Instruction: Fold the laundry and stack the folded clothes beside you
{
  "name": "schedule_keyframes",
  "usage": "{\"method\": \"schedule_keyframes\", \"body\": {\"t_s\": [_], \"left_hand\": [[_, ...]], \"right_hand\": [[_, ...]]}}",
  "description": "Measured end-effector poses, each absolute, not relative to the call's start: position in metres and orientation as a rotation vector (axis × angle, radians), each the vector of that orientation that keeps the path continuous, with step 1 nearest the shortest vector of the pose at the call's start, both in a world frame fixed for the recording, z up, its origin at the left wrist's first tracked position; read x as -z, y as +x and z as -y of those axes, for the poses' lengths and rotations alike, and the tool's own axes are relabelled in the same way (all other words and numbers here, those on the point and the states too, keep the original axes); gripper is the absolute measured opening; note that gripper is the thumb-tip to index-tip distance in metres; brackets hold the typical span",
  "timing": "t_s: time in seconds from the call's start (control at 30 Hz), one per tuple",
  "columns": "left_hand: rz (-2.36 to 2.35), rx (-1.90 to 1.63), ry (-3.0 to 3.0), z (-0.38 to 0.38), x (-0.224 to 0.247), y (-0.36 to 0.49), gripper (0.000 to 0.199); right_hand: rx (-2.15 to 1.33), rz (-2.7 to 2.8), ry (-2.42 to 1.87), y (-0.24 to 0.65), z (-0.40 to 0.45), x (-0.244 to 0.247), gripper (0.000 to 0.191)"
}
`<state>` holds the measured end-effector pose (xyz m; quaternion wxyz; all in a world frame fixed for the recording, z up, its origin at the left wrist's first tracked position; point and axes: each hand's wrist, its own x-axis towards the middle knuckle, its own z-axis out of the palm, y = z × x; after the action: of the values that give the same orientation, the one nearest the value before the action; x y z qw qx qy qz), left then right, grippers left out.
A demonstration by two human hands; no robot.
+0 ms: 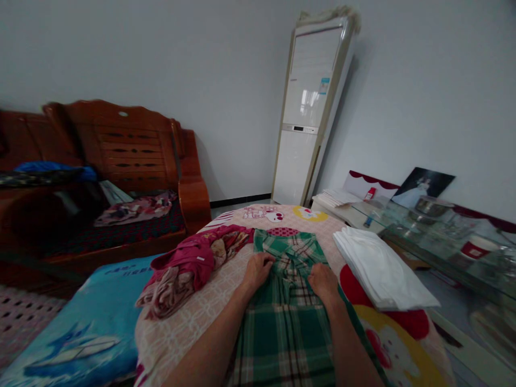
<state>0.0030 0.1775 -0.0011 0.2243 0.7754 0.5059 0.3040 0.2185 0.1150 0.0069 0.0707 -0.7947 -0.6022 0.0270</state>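
A green plaid garment (284,336), crossed by dark and white stripes, lies spread on a patterned cover in front of me; whether it is a shirt or a dress I cannot tell. On its left side, my left hand (258,270) is closed, with thumb and fingers pinching the cloth. My right hand (322,280) is curled on the opposite side and grips the fabric there. Between the two hands the cloth is bunched and creased. To the left lies a heap of crumpled magenta clothes (195,258). A folded white cloth (382,269) rests on the right.
The pink patterned cover (193,314) has cartoon figures. A blue printed mat or bag (97,317) sits lower left. Behind it stands a wooden sofa (133,145). A tall air conditioner (302,118) fills the corner. Along the right runs a glass shelf (435,242) with bowls and a cup.
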Motion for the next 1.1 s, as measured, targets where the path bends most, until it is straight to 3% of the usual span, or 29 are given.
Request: {"method": "schedule_keyframes", "body": {"t_s": [0.17, 0.4, 0.93, 1.1], "left_hand": [[-1.329, -0.761, 2.339, -0.205, -0.017, 0.038, 0.021], [-1.364, -0.467, 2.591, -0.222, -0.006, 0.076, 0.027], [-1.587, -0.524, 2.399, -0.242, -0.002, 0.078, 0.025], [-1.477, -0.695, 2.436, -0.224, -0.012, 0.060, 0.039]], "right_hand": [[-0.187, 1.781, -2.326, 0.228, -0.117, -0.005, 0.018], [-0.203, 1.750, -2.303, 0.228, -0.115, -0.007, 0.018], [-0.509, 1.908, -1.993, 0.230, -0.112, -0.011, 0.011], [-0.436, 1.820, -1.776, 0.239, -0.104, -0.042, 0.019]]}}
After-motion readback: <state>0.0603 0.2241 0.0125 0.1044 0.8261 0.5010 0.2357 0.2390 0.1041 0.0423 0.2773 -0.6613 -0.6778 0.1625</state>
